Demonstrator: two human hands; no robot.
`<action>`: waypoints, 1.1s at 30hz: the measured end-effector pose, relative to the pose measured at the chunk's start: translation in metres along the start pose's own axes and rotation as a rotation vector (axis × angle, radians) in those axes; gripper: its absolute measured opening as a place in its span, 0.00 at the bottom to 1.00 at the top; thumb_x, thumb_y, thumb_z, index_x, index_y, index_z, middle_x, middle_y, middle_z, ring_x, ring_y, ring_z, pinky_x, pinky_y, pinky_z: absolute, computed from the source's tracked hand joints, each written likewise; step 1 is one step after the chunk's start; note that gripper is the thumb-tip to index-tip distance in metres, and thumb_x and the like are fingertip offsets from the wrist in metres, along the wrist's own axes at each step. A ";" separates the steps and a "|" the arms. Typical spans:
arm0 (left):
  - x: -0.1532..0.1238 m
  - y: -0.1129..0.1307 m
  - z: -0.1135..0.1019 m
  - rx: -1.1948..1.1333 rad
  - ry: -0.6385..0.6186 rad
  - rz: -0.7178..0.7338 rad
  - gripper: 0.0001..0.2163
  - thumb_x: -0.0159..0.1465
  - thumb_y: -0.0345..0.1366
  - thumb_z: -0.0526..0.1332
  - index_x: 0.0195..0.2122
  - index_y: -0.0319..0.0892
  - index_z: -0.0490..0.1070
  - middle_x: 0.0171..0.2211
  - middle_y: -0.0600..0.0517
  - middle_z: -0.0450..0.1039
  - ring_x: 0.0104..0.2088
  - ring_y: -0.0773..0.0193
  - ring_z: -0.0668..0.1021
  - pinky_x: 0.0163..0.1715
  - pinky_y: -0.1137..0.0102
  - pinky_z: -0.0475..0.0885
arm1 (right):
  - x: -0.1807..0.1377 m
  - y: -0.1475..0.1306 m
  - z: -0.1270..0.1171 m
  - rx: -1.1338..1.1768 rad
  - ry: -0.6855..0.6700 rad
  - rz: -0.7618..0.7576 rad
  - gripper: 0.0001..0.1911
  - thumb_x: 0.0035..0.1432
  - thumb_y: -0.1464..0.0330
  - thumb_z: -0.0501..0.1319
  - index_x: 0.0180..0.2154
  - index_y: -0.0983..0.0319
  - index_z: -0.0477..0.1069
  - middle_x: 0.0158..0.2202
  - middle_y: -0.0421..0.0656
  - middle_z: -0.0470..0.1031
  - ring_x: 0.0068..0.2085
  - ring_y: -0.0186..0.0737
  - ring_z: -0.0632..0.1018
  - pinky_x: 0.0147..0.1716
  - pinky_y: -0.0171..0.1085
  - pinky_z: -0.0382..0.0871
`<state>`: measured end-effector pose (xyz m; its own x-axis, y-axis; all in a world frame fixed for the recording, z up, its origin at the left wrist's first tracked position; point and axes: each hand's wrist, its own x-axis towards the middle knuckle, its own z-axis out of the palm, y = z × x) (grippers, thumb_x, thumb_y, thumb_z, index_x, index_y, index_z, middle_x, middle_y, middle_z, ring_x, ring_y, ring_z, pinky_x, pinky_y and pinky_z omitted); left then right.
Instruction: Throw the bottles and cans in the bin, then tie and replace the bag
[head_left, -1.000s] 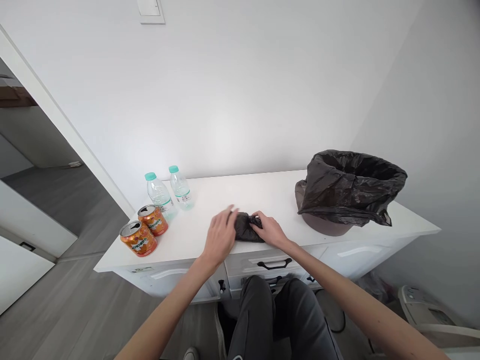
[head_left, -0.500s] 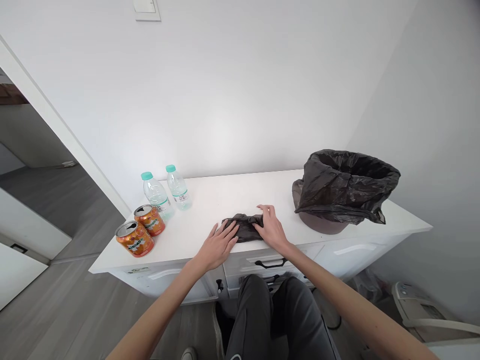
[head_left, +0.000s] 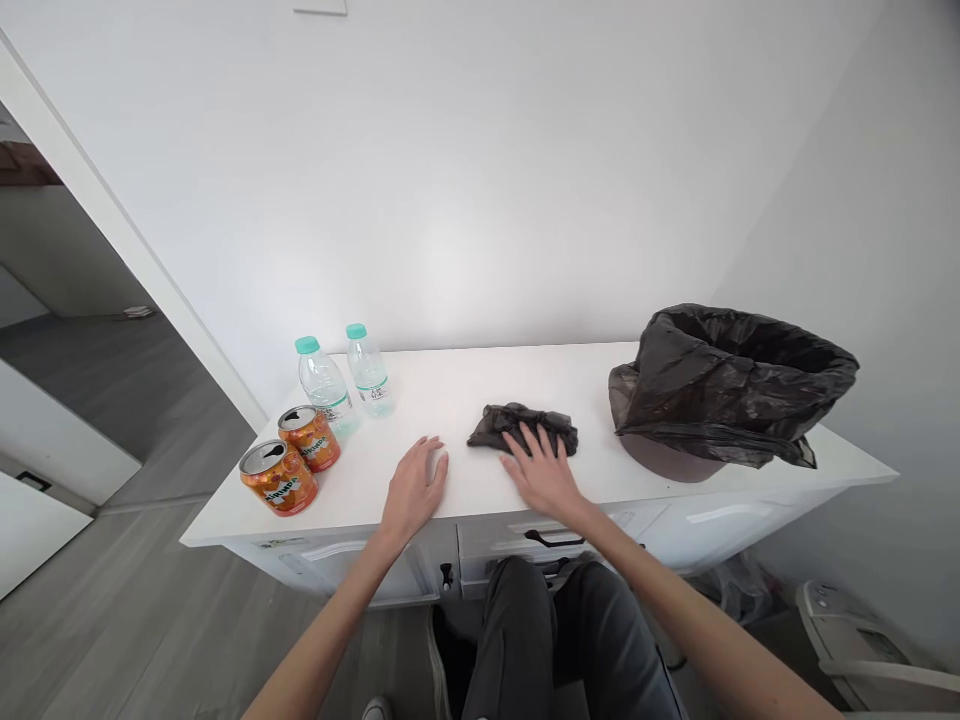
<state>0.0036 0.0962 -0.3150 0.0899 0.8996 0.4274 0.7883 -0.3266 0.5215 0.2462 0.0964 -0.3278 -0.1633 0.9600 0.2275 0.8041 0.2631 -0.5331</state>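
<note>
A crumpled black plastic bag (head_left: 496, 424) lies on the white cabinet top in front of me. My right hand (head_left: 545, 478) rests on its near right part, palm down with the fingers spread. To the left of the bag, apart from it, my left hand (head_left: 412, 488) lies on the cabinet top with thumb and fingers apart and nothing in it. On the right stands a brownish bin (head_left: 667, 460), lined with a black trash bag (head_left: 735, 395) that hangs over its rim.
At the left stand two opened orange Mirinda cans (head_left: 283, 484) and two clear bottles (head_left: 324, 384) with teal caps. Behind the cabinet top (head_left: 435, 385) rises a white wall. Below its front edge are black drawer handles (head_left: 553, 540) and my legs.
My left hand has let go of the crumpled bag and moved left. The bag has shifted a little right and back, and my right hand has flattened over it.
</note>
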 end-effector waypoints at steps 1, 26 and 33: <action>0.000 0.001 0.001 0.007 0.011 0.001 0.15 0.74 0.45 0.52 0.55 0.45 0.71 0.60 0.45 0.76 0.67 0.51 0.72 0.66 0.50 0.68 | 0.012 0.012 -0.005 -0.026 -0.003 0.001 0.34 0.72 0.45 0.45 0.68 0.54 0.65 0.74 0.48 0.57 0.75 0.60 0.49 0.71 0.69 0.41; 0.001 0.009 0.003 0.126 0.004 0.063 0.12 0.73 0.44 0.55 0.53 0.48 0.69 0.61 0.47 0.74 0.65 0.51 0.73 0.63 0.49 0.70 | 0.097 0.122 -0.042 -0.272 0.174 0.202 0.33 0.72 0.55 0.44 0.69 0.66 0.61 0.75 0.58 0.53 0.75 0.64 0.48 0.68 0.67 0.50; -0.003 0.002 0.006 0.171 0.017 0.104 0.13 0.73 0.45 0.54 0.53 0.47 0.70 0.62 0.44 0.74 0.65 0.50 0.73 0.63 0.48 0.70 | -0.025 0.032 -0.107 -0.154 0.176 -0.278 0.30 0.71 0.58 0.47 0.70 0.57 0.60 0.72 0.49 0.61 0.74 0.56 0.55 0.71 0.64 0.50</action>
<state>0.0086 0.0949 -0.3193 0.1672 0.8580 0.4857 0.8675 -0.3621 0.3411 0.3369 0.0708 -0.2632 -0.2982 0.8189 0.4903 0.8213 0.4819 -0.3053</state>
